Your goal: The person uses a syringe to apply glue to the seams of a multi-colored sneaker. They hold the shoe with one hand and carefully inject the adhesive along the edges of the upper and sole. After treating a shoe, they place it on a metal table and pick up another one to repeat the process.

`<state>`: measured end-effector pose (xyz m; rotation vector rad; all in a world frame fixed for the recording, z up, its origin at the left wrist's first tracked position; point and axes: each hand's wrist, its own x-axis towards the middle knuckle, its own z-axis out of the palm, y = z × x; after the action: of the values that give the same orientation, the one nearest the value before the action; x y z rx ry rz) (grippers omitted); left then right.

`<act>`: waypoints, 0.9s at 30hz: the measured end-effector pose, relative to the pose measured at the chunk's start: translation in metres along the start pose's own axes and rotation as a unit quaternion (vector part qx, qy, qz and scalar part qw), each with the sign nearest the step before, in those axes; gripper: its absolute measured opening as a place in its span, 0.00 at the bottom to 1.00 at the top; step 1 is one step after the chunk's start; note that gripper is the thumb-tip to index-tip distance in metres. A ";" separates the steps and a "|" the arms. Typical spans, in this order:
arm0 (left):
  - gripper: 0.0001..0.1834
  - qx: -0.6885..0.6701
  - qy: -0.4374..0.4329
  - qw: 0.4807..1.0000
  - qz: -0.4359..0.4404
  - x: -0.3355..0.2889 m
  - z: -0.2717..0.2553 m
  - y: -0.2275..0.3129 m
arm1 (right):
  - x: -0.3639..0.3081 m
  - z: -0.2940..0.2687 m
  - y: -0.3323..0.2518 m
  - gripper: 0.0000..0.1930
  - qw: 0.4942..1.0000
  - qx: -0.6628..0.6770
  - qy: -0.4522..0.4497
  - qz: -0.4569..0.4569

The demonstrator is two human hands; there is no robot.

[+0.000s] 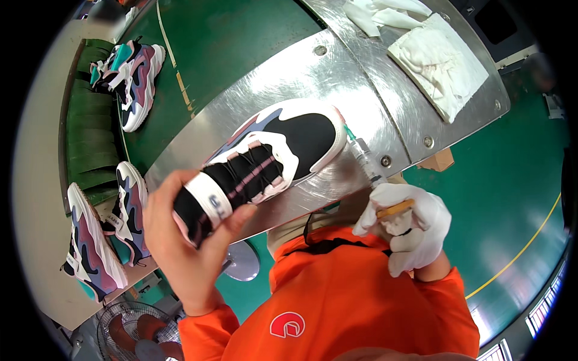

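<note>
My bare left hand (186,240) grips a sneaker (301,138) by its collar, thumb on one side and fingers on the other. The shoe has a black toe and tongue, a thick white sole, and pink and blue panels. It rests over a metal worktop, toe pointing away to the right. In a white glove, my right hand (415,225) is closed around a clear syringe (364,156) with a green tip. That tip is at the sole edge by the toe, touching or very close. A short wooden piece (395,209) also shows between the gloved fingers; its kind is unclear.
A folded white cloth (439,66) and some loose white cloth (385,15) lie on the metal worktop (289,72). At left, several similar sneakers (139,87) sit on and beside a green belt (93,126). A fan (141,334) stands at lower left.
</note>
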<state>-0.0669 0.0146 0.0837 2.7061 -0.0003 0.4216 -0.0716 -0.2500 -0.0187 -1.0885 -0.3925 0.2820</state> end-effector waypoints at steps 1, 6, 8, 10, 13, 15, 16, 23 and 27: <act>0.33 0.003 -0.012 1.000 -0.020 0.006 -0.002 -0.002 | 0.001 -0.001 0.009 0.42 1.000 -0.013 -0.011 -0.022; 0.32 -0.097 -0.092 0.990 -0.049 0.032 -0.005 -0.012 | 0.005 -0.001 0.019 0.38 0.996 -0.064 -0.007 -0.068; 0.30 -0.158 -0.115 0.977 -0.090 0.041 -0.008 -0.010 | 0.011 -0.001 0.029 0.38 0.991 -0.048 -0.027 -0.118; 0.29 -0.208 -0.131 0.959 -0.138 0.049 -0.011 -0.012 | 0.013 -0.003 0.032 0.39 0.988 -0.053 -0.040 -0.137; 0.29 -0.244 -0.163 0.941 -0.171 0.061 -0.016 -0.013 | 0.013 -0.004 0.030 0.40 0.988 -0.078 -0.045 -0.123; 0.35 -0.228 -0.171 0.937 -0.201 0.068 -0.016 -0.017 | 0.014 -0.004 0.031 0.40 0.989 -0.072 -0.049 -0.119; 0.35 -0.236 -0.176 0.933 -0.206 0.070 -0.017 -0.018 | 0.015 -0.005 0.030 0.41 0.989 -0.071 -0.060 -0.119; 0.34 -0.238 -0.239 0.925 -0.176 0.091 -0.018 -0.034 | 0.026 -0.011 0.040 0.45 0.974 -0.034 -0.116 -0.192; 0.32 -0.231 -0.236 0.930 -0.162 0.093 -0.021 -0.038 | 0.026 -0.007 0.029 0.45 0.981 -0.059 -0.093 -0.160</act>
<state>0.0180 0.0637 0.1149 2.2153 0.1849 -0.2994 -0.0462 -0.2328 -0.0431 -1.0992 -0.7501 0.0746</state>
